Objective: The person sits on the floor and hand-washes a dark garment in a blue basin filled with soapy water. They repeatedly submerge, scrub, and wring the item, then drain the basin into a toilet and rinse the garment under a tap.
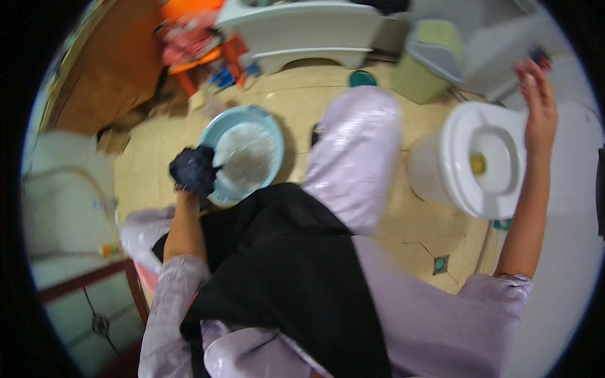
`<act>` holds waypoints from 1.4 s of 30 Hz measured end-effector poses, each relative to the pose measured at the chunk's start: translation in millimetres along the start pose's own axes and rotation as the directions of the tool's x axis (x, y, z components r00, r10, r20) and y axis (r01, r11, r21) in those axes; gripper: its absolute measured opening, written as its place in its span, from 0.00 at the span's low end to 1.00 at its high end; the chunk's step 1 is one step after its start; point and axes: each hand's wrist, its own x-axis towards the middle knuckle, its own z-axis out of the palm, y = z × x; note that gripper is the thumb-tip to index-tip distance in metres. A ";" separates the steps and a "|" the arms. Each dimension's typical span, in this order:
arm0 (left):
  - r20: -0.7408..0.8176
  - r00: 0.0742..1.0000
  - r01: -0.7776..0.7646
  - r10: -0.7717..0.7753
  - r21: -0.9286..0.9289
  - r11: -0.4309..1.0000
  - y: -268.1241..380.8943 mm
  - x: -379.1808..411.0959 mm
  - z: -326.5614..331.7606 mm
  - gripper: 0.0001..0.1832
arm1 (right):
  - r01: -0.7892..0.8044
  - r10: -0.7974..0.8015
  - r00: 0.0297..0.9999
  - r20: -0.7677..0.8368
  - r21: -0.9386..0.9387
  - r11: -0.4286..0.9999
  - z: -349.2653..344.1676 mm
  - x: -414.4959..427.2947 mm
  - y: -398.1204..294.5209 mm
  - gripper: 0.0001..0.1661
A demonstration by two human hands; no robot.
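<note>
My left hand (185,193) is mostly hidden behind a bunched dark navy cloth (194,170), which it holds at the left rim of a light blue plastic basin (279,150). Sudsy grey water (246,156) lies in the basin, on the tiled floor. Raised over the right side of the toilet, my right hand (540,106) has its fingers extended and holds nothing. Small dark and red items (540,59) lie just beyond its fingertips.
A white toilet (458,156) with its lid up stands at right, a green bin (425,71) behind it. An orange stool (198,61) bears reddish cloth (189,38). A white tub (302,33) stands at the back, a wooden panel (104,71) at left. A floor drain (440,264) is nearer.
</note>
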 end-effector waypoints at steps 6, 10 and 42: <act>0.511 0.805 0.223 -0.302 0.211 0.952 36.4 37.6 -31.8 0.13 | -0.547 0.276 0.538 0.796 0.080 0.833 355.3 -52.9 -33.8 0.30; 0.562 0.720 0.340 -0.408 0.227 0.913 -19.1 8.9 20.1 0.12 | -0.536 0.596 0.409 0.691 -0.346 0.770 524.7 -159.3 42.9 0.37; -0.494 0.866 0.003 -0.070 -0.136 0.991 -75.7 3.1 -124.6 0.10 | -0.836 0.624 0.548 0.557 0.361 0.412 268.3 -68.6 -122.6 0.26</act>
